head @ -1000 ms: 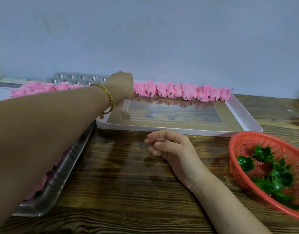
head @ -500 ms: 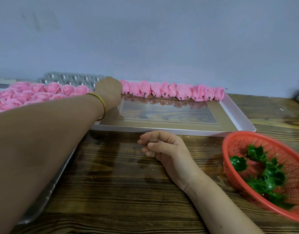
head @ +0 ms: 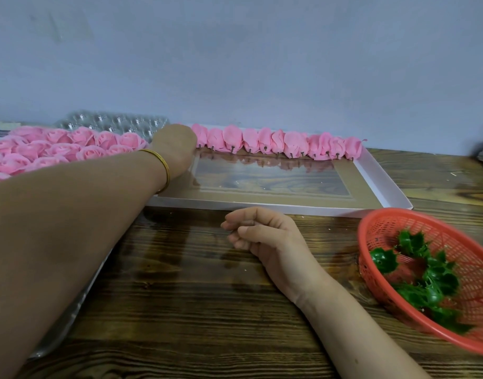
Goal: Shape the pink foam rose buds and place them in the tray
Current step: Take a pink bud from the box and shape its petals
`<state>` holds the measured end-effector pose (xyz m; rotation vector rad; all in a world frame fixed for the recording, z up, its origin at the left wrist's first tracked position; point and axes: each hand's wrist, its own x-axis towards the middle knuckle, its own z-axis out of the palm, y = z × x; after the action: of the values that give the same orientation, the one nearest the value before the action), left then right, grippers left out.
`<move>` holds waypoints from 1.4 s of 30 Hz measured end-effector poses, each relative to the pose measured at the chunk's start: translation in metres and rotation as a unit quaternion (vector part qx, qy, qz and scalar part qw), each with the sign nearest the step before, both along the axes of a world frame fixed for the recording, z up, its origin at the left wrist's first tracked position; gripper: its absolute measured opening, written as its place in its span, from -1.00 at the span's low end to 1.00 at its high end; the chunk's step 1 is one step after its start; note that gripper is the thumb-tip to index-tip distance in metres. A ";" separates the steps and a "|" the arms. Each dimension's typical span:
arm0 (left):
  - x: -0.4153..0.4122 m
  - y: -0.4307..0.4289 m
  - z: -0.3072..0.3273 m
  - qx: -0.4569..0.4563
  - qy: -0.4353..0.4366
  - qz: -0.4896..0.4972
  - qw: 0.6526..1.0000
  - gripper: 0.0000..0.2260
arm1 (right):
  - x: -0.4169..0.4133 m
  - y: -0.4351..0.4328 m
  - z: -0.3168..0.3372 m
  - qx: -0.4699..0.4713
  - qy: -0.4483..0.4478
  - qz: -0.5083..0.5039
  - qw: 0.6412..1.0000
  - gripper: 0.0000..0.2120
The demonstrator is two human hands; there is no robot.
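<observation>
A shallow white tray (head: pixel 385 179) with a clear window bottom lies against the wall. A row of pink foam rose buds (head: pixel 278 142) stands along its far edge, stems pointing toward me. My left hand (head: pixel 174 149), a gold bangle on its wrist, reaches to the left end of that row. Its fingers are hidden behind the back of the hand, so I cannot tell what they hold. My right hand (head: pixel 262 233) rests on the wooden table (head: pixel 193 310) in front of the tray, fingers loosely curled and holding nothing.
Several open pink foam roses (head: pixel 57 149) fill a clear plastic blister tray (head: pixel 114 123) at the left, partly under my left forearm. A red mesh basket (head: pixel 458 242) with green plastic calyxes (head: pixel 426 274) sits at the right. A grey wall closes the back.
My left hand has slid a little left along the bud row, and more of the row's left end now shows. My right hand has not moved.
</observation>
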<state>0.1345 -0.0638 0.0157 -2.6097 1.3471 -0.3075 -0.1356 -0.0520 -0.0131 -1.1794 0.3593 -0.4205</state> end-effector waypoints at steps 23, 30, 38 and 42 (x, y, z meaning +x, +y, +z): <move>-0.001 0.005 -0.002 -0.055 -0.007 0.013 0.998 -0.74 | 0.001 -0.001 0.000 0.008 -0.003 0.000 1.000 -0.75; -0.002 0.010 0.002 -0.105 0.039 0.012 0.994 -0.79 | 0.000 -0.001 0.000 0.005 0.001 -0.001 1.000 -0.73; -0.002 0.016 0.009 -0.162 0.072 0.015 0.984 -0.77 | 0.000 -0.001 0.000 0.006 0.001 0.000 1.000 -0.75; -0.003 0.020 0.018 -0.195 0.112 0.024 0.974 -0.81 | 0.000 -0.001 0.000 0.007 0.000 -0.001 1.000 -0.75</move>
<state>0.1314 -0.0434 0.0338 -3.0781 1.4099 -0.3049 -0.1358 -0.0528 -0.0134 -1.1658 0.3627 -0.4188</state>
